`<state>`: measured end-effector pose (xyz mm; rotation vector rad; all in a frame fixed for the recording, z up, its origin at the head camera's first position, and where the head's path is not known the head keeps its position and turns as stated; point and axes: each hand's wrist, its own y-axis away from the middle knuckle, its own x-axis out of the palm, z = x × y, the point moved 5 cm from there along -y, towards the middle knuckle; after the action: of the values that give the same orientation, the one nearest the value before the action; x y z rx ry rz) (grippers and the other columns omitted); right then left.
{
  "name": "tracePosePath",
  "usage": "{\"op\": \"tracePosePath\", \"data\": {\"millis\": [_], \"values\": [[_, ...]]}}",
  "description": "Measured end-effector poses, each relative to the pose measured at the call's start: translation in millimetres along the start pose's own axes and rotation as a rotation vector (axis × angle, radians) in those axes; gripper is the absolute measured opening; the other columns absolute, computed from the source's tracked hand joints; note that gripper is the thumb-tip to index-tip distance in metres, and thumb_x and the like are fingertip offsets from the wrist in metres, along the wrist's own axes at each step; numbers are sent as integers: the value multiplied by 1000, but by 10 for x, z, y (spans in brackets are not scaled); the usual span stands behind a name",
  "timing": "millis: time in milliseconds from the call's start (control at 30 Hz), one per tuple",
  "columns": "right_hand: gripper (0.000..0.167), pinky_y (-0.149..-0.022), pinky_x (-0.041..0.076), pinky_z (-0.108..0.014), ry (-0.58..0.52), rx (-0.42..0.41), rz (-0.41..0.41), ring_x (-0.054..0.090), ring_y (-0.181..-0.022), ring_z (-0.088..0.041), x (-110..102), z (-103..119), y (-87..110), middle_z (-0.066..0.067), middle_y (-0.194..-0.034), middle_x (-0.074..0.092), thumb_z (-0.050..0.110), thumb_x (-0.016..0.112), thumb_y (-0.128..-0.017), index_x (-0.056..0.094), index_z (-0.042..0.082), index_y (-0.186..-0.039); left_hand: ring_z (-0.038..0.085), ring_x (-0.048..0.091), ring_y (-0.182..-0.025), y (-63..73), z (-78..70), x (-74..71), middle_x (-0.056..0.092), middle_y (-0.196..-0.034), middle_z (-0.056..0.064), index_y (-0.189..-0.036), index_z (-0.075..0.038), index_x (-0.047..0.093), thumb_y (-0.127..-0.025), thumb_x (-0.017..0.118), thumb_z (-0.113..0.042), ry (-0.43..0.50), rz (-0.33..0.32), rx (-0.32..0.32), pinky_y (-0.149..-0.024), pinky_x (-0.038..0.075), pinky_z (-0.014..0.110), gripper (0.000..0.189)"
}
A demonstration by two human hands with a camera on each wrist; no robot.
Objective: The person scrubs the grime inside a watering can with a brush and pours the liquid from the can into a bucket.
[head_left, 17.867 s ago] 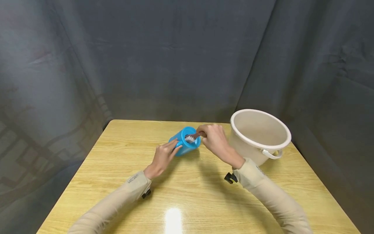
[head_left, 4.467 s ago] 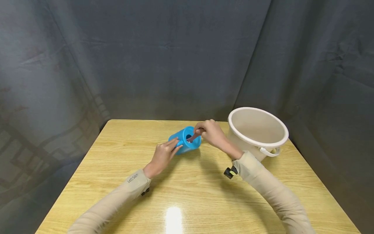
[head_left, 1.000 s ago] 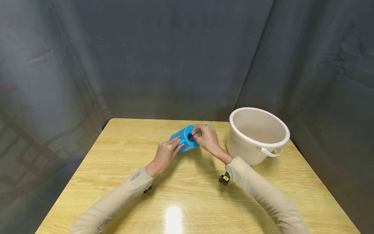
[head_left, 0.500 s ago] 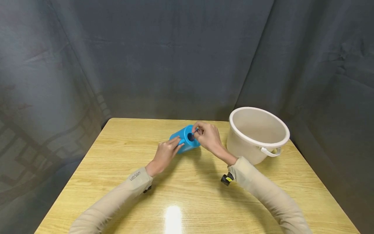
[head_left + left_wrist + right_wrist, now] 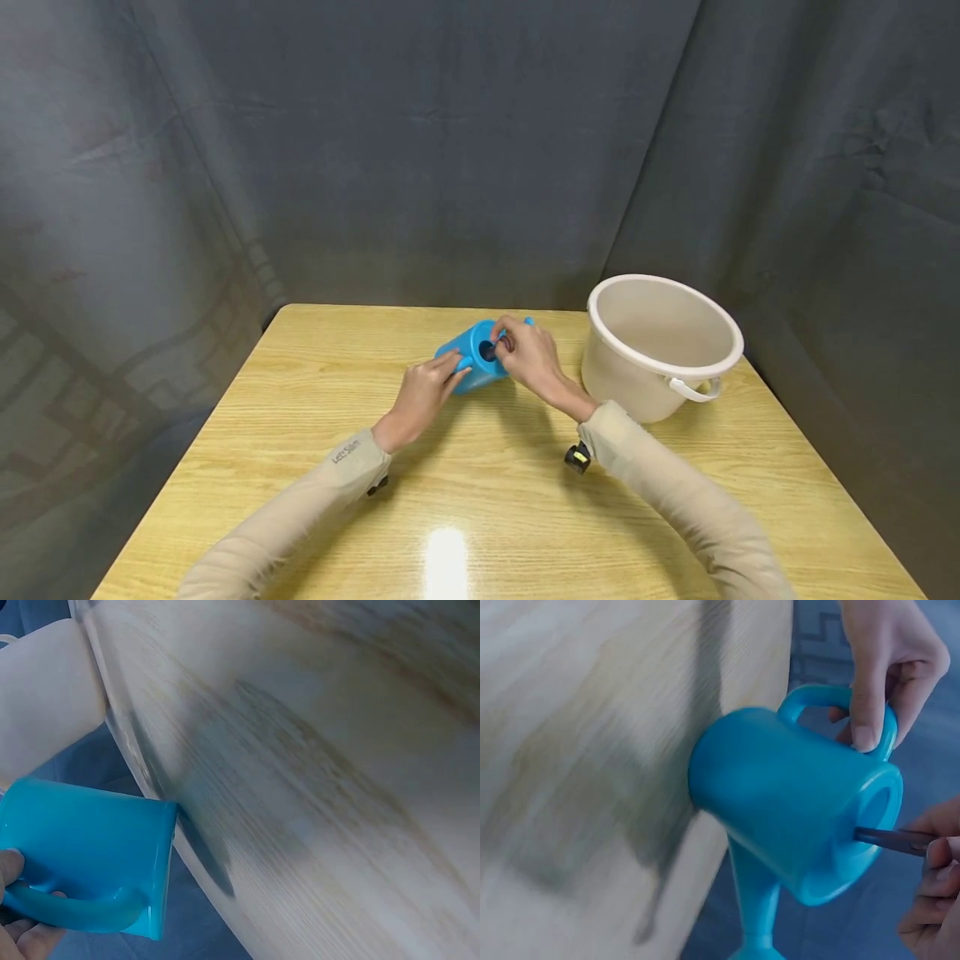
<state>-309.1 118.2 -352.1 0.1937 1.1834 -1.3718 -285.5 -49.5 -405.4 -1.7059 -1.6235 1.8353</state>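
Note:
A blue watering can (image 5: 480, 377) is held tilted over the table, its top opening facing the right hand. The left hand (image 5: 420, 396) grips its handle (image 5: 821, 696), fingers and thumb around the loop. In the right wrist view the spout (image 5: 756, 900) points away on the far side. The right hand (image 5: 532, 358) pinches a brush by its dark purplish-brown handle (image 5: 896, 840), at the can's opening. The brush's other end reaches to the inside of the rim; its bristles are hidden. The left wrist view shows the can's side (image 5: 90, 825) and base edge.
A large off-white bucket (image 5: 622, 379) with a white handle (image 5: 696, 390) stands right of the right hand. The wooden table (image 5: 480, 500) ends near the can's far side. A dark grey curtain (image 5: 450, 167) hangs behind and at both sides.
Earlier, the brush's white bristles showed at the can's opening; now they are out of sight. Over the last second the right hand shifts slightly at the opening. The left hand's grip is unchanged.

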Motion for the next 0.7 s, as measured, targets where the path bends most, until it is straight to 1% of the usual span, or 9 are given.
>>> {"op": "tracePosePath", "data": {"millis": [133,200,400,533,700], "values": [[15,-44,29,-27,22,-36,3,32,-43,-8,-59,55,1,7,-49,40,-4,62,-84,69,9,-89,33,72,-90,-1,3,-7,71,-103,20,-105,4,71,-89,74,-4,-2,-3,4,-73,59,40,18],[16,-42,27,-26,20,-54,-8,31,-42,-7,-104,93,5,7,-49,39,-5,62,-83,69,9,-89,33,72,-90,1,2,-10,72,-102,20,-105,4,71,-89,74,-4,-2,-4,6,-73,59,40,18],[18,-42,27,-25,2,-99,-33,30,-42,-5,-212,201,27,8,-49,39,-7,63,-81,68,10,-86,29,72,-85,0,-12,7,72,-99,16,-102,2,70,-90,73,-6,3,16,19,-69,59,37,15],[17,-43,29,-26,-12,-98,-27,33,-43,-6,-217,214,17,8,-50,41,-7,63,-81,67,9,-85,29,72,-87,-8,-1,6,72,-98,15,-102,2,70,-90,73,-5,6,9,8,-70,59,38,15],[15,-44,28,-26,-3,-60,-12,34,-44,-8,-124,125,6,7,-50,41,-7,63,-83,67,7,-86,31,72,-89,-17,6,-8,72,-99,16,-102,2,70,-89,73,-4,10,6,-1,-73,59,40,15]]}}
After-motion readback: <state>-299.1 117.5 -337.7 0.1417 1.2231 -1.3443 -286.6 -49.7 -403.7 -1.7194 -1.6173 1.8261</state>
